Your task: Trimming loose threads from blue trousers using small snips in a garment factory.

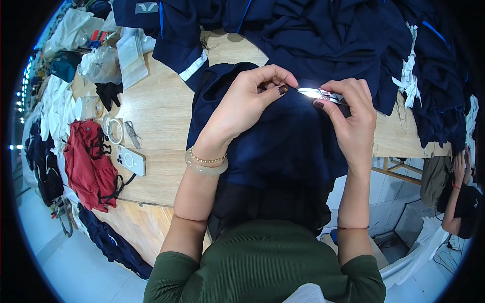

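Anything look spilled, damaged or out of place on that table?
Nothing looks spilled or plainly damaged. One untidy spot: what looks like a thread tangle lies loose on the table near the phone, like uncleared scraps.

Cool white light fell brightly on the worktop (161, 121). Glare bleached the blade of the metal snips (309, 93), inward of the worktop's near edge, and a hazy blue sheen lay on the navy cloth (295, 144) below; toward that edge the cloth sank into near-black. Small lights (19, 108) glowed past the left edge. Fisheye distortion bowed the surroundings, softening detail toward a black rim.
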`<state>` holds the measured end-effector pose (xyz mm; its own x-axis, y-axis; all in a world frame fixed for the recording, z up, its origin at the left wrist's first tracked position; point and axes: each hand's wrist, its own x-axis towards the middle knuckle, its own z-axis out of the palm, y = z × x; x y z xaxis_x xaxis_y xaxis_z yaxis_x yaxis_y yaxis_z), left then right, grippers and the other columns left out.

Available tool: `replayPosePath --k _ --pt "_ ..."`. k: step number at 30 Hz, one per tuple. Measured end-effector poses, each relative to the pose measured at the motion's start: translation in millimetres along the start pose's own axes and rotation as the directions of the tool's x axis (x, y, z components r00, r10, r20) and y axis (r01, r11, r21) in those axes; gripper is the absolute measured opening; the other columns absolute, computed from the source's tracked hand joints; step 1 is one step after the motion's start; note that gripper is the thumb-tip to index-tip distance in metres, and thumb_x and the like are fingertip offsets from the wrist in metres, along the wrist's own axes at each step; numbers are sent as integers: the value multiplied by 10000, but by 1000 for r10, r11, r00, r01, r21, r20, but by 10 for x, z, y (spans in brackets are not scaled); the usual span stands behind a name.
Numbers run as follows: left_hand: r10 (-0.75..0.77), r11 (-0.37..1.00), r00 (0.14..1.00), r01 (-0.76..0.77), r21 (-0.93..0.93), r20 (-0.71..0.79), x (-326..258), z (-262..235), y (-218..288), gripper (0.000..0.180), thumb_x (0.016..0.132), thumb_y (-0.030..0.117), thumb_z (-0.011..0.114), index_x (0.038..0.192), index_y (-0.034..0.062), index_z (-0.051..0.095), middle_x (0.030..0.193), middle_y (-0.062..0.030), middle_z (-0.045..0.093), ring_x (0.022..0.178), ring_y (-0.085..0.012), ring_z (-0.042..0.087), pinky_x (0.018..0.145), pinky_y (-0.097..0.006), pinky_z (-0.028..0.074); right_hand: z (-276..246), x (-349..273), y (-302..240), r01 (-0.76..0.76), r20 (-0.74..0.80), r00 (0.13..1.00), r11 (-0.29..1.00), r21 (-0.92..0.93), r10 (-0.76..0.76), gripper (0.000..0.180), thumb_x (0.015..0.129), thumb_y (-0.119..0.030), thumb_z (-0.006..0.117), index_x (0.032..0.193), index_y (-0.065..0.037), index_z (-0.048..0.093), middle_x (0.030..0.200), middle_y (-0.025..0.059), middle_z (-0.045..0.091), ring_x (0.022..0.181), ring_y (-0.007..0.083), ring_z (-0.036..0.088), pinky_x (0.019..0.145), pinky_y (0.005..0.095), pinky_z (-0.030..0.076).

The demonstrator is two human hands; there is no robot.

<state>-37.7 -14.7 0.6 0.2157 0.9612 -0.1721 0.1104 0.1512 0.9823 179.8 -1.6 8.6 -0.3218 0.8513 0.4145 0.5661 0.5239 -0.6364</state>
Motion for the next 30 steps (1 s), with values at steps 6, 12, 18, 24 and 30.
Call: replayPosePath --k 6,12,18,24,30 --pt "4 998 1000 -3 -61 15 5 12 24 188 931 -17 573 1083 -6 683 998 -6 646 925 -67 560 843 -200 443 27 48 -3 40 -5 999 999 -3 -40 221 741 -147 800 901 -46 686 833 37 633 792 221 544 751 328 422" --pt "-20 998 999 21 -58 27 8 8 28 193 933 -17 572 1089 -8 685 1001 -7 649 929 -68 566 854 -201 449 41 57 2 41 7 999 999 1 -41 217 740 -150 801 896 -47 691 833 33 634 801 219 549 760 331 423" --pt "27 995 1000 -28 -97 -10 -11 16 29 241 915 -30 602 1148 -2 658 987 -6 654 897 -59 565 825 -192 439 56 8 -19 -200 26 979 932 302 202 73 855 -73 722 887 -15 690 810 54 639 727 152 559 650 267 430" --pt "50 991 993 -63 -121 -102 -46 34 90 380 864 -13 682 1229 26 581 852 0 682 714 -28 494 703 -188 414 -95 -104 -220 -473 202 875 689 549 440 116 963 -80 642 1003 28 647 786 0 635 681 26 517 626 174 401" --pt "83 981 991 -100 -164 -107 -62 44 87 353 844 -1 698 1178 28 587 847 0 685 720 -36 501 716 -191 410 -84 -152 -252 -474 172 878 758 448 448 66 909 -19 671 960 19 653 739 1 650 655 15 516 590 168 367"
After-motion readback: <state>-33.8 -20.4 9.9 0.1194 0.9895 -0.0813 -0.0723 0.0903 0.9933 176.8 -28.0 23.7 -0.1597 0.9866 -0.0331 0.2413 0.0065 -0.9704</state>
